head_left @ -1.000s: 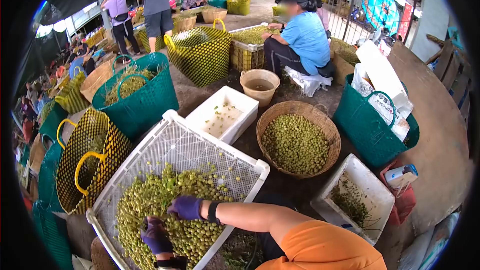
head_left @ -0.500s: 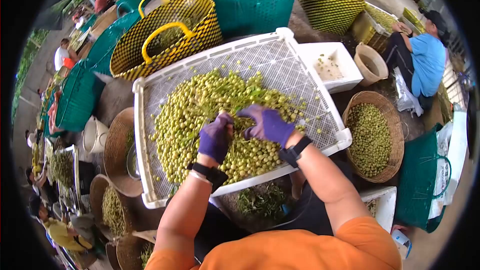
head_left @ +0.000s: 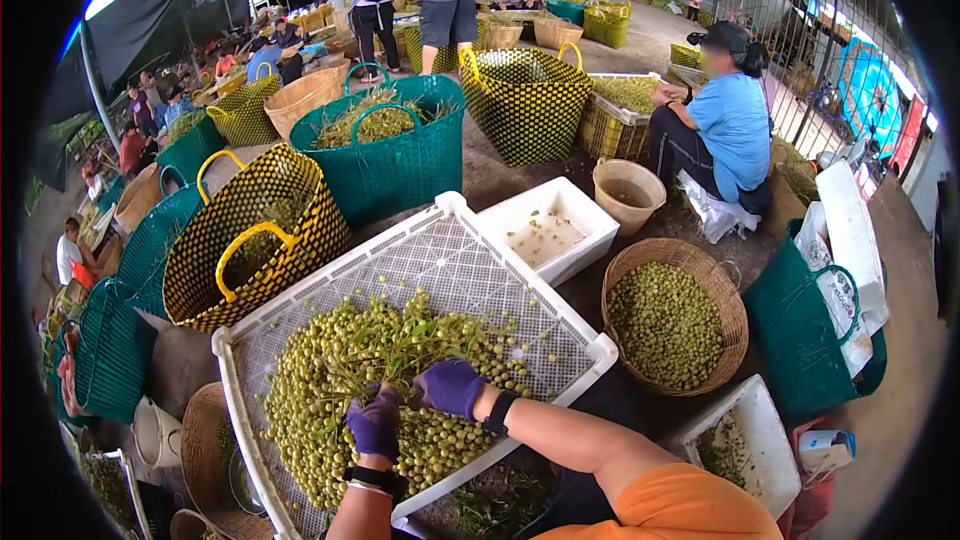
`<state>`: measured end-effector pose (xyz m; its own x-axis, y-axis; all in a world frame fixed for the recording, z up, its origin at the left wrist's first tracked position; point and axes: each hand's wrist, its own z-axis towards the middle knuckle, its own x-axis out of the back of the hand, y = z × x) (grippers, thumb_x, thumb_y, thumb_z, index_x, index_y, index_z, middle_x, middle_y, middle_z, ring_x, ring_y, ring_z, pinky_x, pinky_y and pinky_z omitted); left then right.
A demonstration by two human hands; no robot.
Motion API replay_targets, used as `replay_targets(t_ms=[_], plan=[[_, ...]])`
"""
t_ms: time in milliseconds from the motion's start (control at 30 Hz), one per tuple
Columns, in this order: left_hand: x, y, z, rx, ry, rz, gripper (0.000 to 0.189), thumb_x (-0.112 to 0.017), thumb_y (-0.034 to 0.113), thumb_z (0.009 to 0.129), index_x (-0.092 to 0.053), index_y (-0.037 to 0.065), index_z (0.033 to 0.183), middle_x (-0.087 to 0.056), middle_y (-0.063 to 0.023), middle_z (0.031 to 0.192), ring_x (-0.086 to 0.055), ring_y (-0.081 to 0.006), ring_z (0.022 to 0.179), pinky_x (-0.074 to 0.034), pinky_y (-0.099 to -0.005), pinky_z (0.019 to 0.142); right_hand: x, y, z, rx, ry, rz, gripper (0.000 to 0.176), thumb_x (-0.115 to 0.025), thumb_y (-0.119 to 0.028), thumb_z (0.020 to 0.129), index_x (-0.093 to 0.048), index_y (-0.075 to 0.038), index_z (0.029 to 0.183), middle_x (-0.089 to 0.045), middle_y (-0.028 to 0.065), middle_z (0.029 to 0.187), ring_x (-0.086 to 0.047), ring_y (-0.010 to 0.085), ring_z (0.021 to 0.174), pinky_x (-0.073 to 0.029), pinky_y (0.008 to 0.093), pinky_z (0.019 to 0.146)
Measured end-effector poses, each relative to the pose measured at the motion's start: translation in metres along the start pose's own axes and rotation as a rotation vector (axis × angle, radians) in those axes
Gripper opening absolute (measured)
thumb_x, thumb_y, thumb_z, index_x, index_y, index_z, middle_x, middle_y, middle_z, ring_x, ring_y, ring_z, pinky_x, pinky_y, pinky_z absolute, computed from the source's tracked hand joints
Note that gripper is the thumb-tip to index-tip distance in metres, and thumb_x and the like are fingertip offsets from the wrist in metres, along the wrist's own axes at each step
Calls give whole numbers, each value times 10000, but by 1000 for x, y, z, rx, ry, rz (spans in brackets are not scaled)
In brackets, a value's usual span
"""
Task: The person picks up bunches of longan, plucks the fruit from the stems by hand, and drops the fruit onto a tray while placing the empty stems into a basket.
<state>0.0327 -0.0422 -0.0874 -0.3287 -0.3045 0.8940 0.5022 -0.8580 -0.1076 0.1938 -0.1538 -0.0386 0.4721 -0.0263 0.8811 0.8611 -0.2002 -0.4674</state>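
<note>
A large white mesh tray [head_left: 450, 265] sat tilted across the centre, its near side partly covered by the wearer's arms and its lowest corner running to the bottom edge. Behind it stood a teal basket [head_left: 400, 175] of stalks and a yellow-and-black basket [head_left: 322, 230], whose contents were too shadowed to make out. On the tray's near half lay a heap of round green fruit [head_left: 330, 380], the mesh beneath it hidden. To the right rear sat a person in a blue top [head_left: 735, 140], face blurred. The wearer's orange sleeve [head_left: 700, 500] was cut off by the bottom edge. Right of the tray stood a wicker basket [head_left: 688, 258] of similar fruit, between a white foam box [head_left: 570, 258] and another foam box [head_left: 775, 440], this one partly behind the sleeve. Beneath the tray's near edge, dark leaves [head_left: 500, 505] showed only in part.

Both hands wore purple gloves and met over the heap. The left hand [head_left: 375, 425] was bent at the fingers among thin stems [head_left: 400, 350]; the right hand [head_left: 452, 387] curled towards it. Their fingertips were lost in the greenery, so whether either gripped a stem could not be told.
</note>
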Motion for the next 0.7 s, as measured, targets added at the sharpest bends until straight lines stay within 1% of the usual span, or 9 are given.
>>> replay_targets(t_ms=[67, 133, 267, 367, 467, 533, 600, 633, 700], plan=[[-19, -6, -3, -25, -8, -42, 164, -608, 72, 815, -568, 79, 974, -671, -41, 751, -639, -157, 628, -478, -297, 554, -11, 6, 0, 85, 185, 93, 273, -641, -317, 781, -649, -86, 928, -645, 162, 825, -628, 329, 804, -479, 444, 694], [-22, 2, -2, 804, -5, -1210, 287, -673, 107, 801, -565, 53, 1062, -674, -23, 790, -616, -116, 627, -474, -289, 563, -23, 16, 6, 234, 356, 220, 264, -647, -334, 778, -657, -94, 888, -643, 135, 762, -627, 344, 759, -476, 453, 674], [41, 29, 16, 694, -37, -1022, 182, -727, 139, 765, -654, 36, 896, -658, -22, 734, -596, -125, 639, -473, -266, 595, -8, 14, 3, 36, 91, 42, 244, -634, -332, 763, -687, -102, 827, -671, 124, 766, -645, 339, 753, -492, 451, 678], [17, 27, 6, 716, 6, -1036, 119, -721, 123, 753, -668, 39, 820, -655, -37, 714, -600, -133, 649, -477, -277, 609, -14, 17, 5, -15, 25, -138, 175, -607, -289, 749, -696, -139, 741, -661, 127, 713, -653, 308, 711, -501, 441, 616], [-24, 10, -2, 862, 59, -1673, 98, -675, 62, 781, -634, 15, 858, -647, -64, 775, -604, -153, 667, -482, -268, 629, -2, 7, 0, 37, -44, -232, 336, -601, -199, 752, -665, -150, 1078, -604, 177, 1115, -656, 295, 834, -501, 413, 699], [-27, 3, -1, 837, 10, -1617, 107, -648, 65, 807, -621, 7, 894, -638, -81, 810, -603, -168, 684, -488, -269, 635, 20, -5, -11, 98, 77, -106, 472, -637, -159, 731, -597, -162, 1201, -498, 177, 1270, -646, 298, 860, -491, 416, 714], [-14, 9, 9, 848, 5, -1478, 133, -593, 69, 859, -595, -10, 965, -620, -115, 881, -601, -197, 719, -499, -271, 646, -1, 4, -1, 259, 336, 197, 483, -676, -171, 692, -610, -165, 1170, -607, 166, 1069, -642, 302, 790, -476, 429, 676], [-5, 13, 16, 903, -121, -1687, 136, -602, 57, 858, -595, -11, 975, -629, -113, 878, -609, -194, 723, -518, -293, 640, -4, 5, 2, 220, 354, 182, 483, -676, -171, 692, -610, -165, 1170, -607, 166, 1069, -642, 302, 790, -476, 429, 676], [-6, 17, 13, 945, -71, -1720, 162, -592, 27, 857, -584, -15, 1013, -640, -144, 897, -625, -216, 729, -536, -317, 652, -6, -1, 8, 164, 141, 64, 398, -686, -206, 679, -644, -139, 1069, -641, 142, 828, -632, 307, 738, -461, 444, 653]])
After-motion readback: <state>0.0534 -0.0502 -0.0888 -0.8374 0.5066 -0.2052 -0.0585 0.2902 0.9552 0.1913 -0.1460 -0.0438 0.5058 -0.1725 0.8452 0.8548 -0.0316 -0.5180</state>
